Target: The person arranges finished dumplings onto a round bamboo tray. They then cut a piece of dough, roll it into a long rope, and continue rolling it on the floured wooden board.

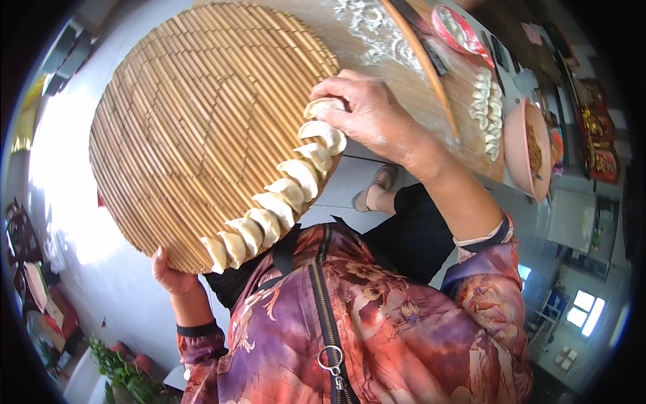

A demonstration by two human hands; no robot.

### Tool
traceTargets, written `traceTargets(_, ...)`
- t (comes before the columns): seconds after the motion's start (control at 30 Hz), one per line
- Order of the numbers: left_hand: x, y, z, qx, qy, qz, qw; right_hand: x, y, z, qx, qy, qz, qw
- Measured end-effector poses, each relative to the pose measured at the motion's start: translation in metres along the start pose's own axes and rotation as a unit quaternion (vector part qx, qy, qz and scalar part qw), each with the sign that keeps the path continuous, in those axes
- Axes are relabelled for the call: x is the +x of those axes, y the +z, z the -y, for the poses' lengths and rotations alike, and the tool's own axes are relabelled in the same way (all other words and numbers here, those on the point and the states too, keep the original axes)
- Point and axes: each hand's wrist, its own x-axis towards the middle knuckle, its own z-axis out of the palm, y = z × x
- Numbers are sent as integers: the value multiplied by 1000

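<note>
My left hand grips the near left rim of a round tray of bound reed stalks, thumb on top and fingers hidden below. The tray is held up in front of my body. Several pale, crescent-shaped dumplings stand in a curved row along its near right edge, close against each other. At the upper end of that row, my right hand pinches one dumpling between thumb and fingers. That dumpling is at the tray's surface; whether it bears on the tray cannot be told.
On the right stands a wooden board dusted with flour. It bears a wooden rolling pin, a knife and two rows of dumplings. A pink bowl of filling and a red-rimmed flour bowl are beside them. Leafy plants stand lower left.
</note>
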Motion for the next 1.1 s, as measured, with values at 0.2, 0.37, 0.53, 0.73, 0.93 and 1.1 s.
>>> traceTargets(0.2, -3, -1, -6, 26, -4, -47, 999, -11, -33, -19, 11, -20, -62, 998)
traceTargets(0.37, 5, -16, -9, 35, -22, 20, 999, -61, -96, -118, -193, 117, -258, 939)
traceTargets(0.53, 9, -25, -9, 30, -24, 31, 999, -130, -154, -190, -402, 339, -213, 824)
traceTargets(0.73, 5, -7, -7, 52, 2, -16, 999, -157, -160, -244, -327, 353, -203, 853)
traceTargets(0.93, 4, -14, -4, 8, -11, 27, 1000, -111, -139, -252, -29, 270, -253, 929)
traceTargets(1.1, -2, -4, -3, 5, -15, 22, 1000, -10, -88, -174, -45, 201, -172, 963)
